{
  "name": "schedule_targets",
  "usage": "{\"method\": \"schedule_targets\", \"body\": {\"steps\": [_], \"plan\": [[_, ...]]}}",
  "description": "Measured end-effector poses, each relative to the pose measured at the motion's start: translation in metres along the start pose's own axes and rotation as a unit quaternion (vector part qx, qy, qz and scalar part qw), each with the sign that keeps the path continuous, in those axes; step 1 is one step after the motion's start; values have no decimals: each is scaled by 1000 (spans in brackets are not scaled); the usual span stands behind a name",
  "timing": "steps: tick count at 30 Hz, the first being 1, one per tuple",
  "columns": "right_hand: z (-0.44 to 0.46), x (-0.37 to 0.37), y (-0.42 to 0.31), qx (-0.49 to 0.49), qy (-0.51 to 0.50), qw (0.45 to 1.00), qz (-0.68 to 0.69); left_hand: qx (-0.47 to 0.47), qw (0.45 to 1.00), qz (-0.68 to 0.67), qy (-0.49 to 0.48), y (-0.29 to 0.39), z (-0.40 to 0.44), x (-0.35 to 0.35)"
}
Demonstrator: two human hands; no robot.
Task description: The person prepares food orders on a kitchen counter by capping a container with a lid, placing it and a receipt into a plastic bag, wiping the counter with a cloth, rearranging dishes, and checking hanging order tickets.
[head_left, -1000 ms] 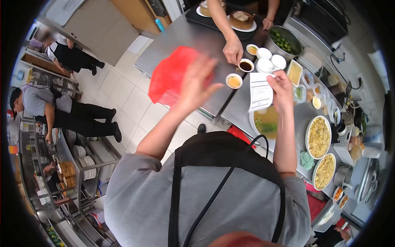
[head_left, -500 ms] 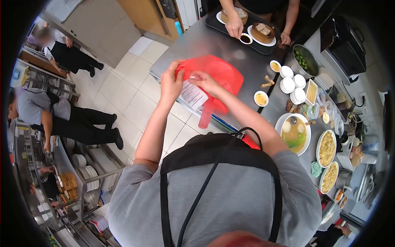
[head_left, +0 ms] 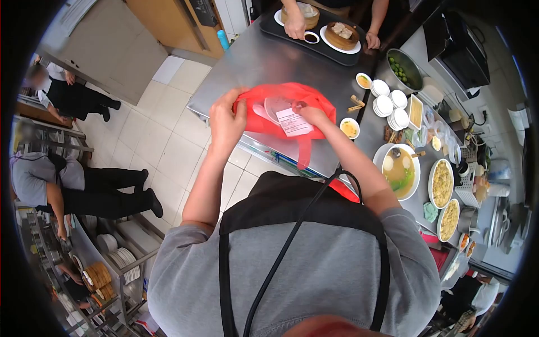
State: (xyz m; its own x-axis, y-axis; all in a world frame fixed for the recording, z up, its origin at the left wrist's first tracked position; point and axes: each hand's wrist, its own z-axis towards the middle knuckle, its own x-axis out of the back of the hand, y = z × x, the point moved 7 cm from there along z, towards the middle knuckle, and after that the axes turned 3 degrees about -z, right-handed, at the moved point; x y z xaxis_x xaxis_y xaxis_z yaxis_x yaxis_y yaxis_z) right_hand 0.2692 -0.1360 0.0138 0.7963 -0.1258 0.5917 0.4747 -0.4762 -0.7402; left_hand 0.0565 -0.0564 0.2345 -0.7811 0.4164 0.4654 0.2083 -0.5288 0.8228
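Observation:
A red plastic bag lies at the front edge of the steel counter, its mouth spread and one handle hanging over the edge. My left hand pinches the bag's left rim. Inside the opening my right hand holds a white printed receipt by its upper edge. Just left of the receipt a clear round container shows in the bag. To the right of the bag stands a small cup of yellow food.
A co-worker's hand holds a dark sauce cup over a black tray with steamer baskets. On the right are a soup bowl, stacked white cups and a pot of greens. Two people stand at left.
My right hand and the receipt have moved right and into the bag's opening, which is wider. A clear container now shows inside. The co-worker's sauce cup has moved onto the tray.

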Motion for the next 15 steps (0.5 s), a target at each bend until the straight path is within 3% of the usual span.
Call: {"method": "schedule_targets", "body": {"steps": [3, 5, 7, 8, 9, 11, 15], "plan": [[-12, 14, -29, 53, 67, 996, -24, -83, 990, 111, -26, 9, -12, -18], [-25, 31, -38, 67, 124, 989, -51, -209, 962, 171, -29, 18, -33, -53], [-34, 25, -38, 128, 19, 982, -138, -219, 952, 200, -78, -1, -53, -97], [-51, 31, -55, 25, -39, 954, -296, -220, 939, 236, -123, -16, -62, -121], [-71, 39, -55, 13, -26, 956, -292, -235, 936, 228, -130, -32, -68, -136], [-113, 58, -72, 164, 76, 972, -151, -239, 918, 281, -146, -68, -69, -160], [-177, 92, -56, 77, 78, 990, -84, -239, 911, 310, -129, -80, -24, -176]]}}
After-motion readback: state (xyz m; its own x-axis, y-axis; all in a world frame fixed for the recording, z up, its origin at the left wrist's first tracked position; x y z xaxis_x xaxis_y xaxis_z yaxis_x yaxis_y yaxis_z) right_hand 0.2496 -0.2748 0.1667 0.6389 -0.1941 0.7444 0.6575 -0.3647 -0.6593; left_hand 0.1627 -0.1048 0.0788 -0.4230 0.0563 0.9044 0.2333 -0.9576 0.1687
